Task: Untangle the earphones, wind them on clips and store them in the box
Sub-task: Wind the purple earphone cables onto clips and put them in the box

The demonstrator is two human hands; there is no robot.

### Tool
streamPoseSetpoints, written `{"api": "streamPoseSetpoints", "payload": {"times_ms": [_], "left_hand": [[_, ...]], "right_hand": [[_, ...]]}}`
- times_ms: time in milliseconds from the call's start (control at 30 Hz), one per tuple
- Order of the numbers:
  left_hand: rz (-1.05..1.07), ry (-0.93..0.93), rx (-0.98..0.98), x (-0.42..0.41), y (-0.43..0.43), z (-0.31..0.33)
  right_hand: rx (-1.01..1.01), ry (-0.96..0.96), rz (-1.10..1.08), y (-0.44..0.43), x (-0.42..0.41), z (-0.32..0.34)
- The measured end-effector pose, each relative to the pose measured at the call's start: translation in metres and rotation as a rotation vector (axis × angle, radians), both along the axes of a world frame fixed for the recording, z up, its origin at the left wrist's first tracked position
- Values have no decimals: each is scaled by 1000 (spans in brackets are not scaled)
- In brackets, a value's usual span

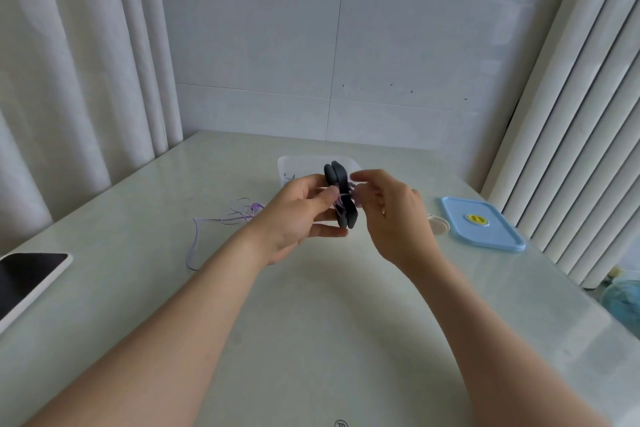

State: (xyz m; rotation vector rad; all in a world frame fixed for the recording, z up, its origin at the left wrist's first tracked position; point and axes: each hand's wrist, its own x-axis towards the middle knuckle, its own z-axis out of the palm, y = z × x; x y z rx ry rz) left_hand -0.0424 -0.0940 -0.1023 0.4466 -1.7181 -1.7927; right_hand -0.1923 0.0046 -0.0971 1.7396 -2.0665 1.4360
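Above a pale tabletop (311, 322), a person's left hand (301, 215) grips a dark grey clip (341, 194), thumb curled across its near side and fingers behind it, holding it roughly upright. The right hand (391, 215), just beside it, has its fingers curled in toward the clip and seems to pinch the purple earphone cable (254, 207) where a few turns cross the clip's middle; blur hides the exact grip. The rest of the cable drops away to the left behind the left hand and lies in loose loops on the tabletop, with one long strand running toward the near left.

Behind the hands and partly hidden by them, a clear plastic box (287, 166) stands open on the tabletop; what lies inside it cannot be made out. To the right, a light blue lid (460, 215) with a round yellow centre lies flat, and a small white round item (439, 225) rests just beside its left edge. At the far left edge lies a white-framed tablet (31, 274) with a dark screen. Pale curtains (69, 80) hang on both sides of a white tiled wall (346, 45).
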Motion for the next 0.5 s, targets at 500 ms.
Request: {"api": "streamPoseSetpoints", "payload": {"times_ms": [500], "left_hand": [[875, -373, -1039, -4, -31, -27]], "right_hand": [[100, -134, -159, -6, -1, -9]]}}
